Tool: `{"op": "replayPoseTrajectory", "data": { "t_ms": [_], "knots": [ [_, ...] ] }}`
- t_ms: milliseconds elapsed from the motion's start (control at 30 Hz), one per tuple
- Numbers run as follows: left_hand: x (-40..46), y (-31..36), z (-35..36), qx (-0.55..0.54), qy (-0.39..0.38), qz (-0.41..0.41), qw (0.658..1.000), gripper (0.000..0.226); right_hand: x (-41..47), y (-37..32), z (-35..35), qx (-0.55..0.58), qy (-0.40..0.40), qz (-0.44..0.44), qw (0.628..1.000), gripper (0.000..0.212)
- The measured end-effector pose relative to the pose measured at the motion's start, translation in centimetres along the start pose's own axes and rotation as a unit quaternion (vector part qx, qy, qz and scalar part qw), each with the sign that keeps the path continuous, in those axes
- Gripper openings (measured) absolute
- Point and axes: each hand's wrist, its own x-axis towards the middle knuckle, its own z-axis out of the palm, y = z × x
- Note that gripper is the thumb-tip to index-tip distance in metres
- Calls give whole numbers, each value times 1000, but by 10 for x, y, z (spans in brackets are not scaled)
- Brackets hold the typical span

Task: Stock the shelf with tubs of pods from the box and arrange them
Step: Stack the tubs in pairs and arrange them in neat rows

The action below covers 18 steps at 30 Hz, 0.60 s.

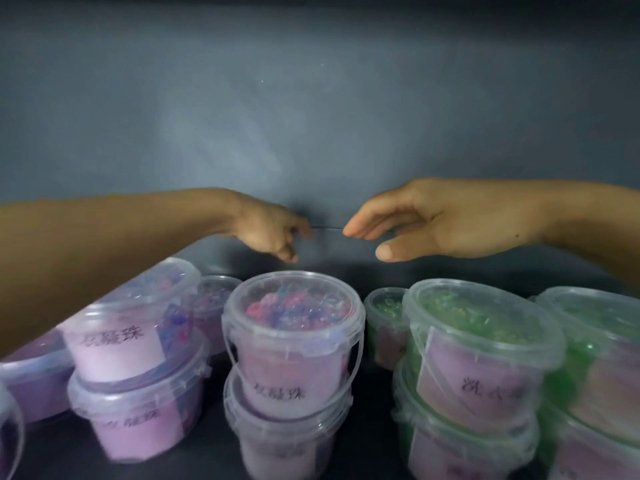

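Clear tubs of pods stand stacked two high on a dark shelf (214,455). A middle stack of purple-pod tubs (292,327) has a pink label and a thin handle. Left of it stands another purple stack (138,344), its top tub tilted. Green-pod tubs (481,341) are stacked on the right. My left hand (270,226) hovers above and behind the middle stack, fingers curled, holding nothing I can see. My right hand (426,220) hovers opposite it, fingers apart and empty. Both hands are clear of the tubs.
A grey back wall (311,116) closes the shelf behind the hands. More single tubs stand in the back row, purple (214,299) and green (384,313). Further tubs crowd the far left (31,379) and far right (602,358) edges.
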Motion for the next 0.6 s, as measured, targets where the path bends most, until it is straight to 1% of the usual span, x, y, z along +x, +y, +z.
{"op": "replayPoseTrajectory", "data": {
  "t_ms": [33,100,167,233,267,333,400,433,533,600],
  "knots": [
    [-14,5,-7,-22,49,8,998,58,-2,-8,4,-7,-4,-10,1000,33],
    [-47,11,-12,-111,150,25,982,53,-6,-25,12,-38,-13,-23,999,43],
    [-80,9,-2,-222,211,52,951,52,-10,-41,23,-93,-16,-30,995,52],
    [-119,9,23,-323,257,96,906,61,-12,-52,38,-162,-3,-39,986,53],
    [-137,10,39,-356,270,107,888,69,-12,-56,46,-185,9,-42,982,52],
    [-168,14,78,-392,284,92,870,85,-13,-60,61,-204,40,-45,977,47],
    [-187,14,118,-426,274,68,859,88,-13,-62,70,-205,72,-45,975,41],
    [-188,12,137,-442,263,52,856,88,-13,-63,73,-201,84,-43,975,37],
    [-177,10,180,-453,226,-5,862,110,-12,-69,78,-184,105,-35,977,29],
    [-164,11,195,-458,230,-14,859,107,-12,-74,81,-178,110,-34,977,30]
  ]
}}
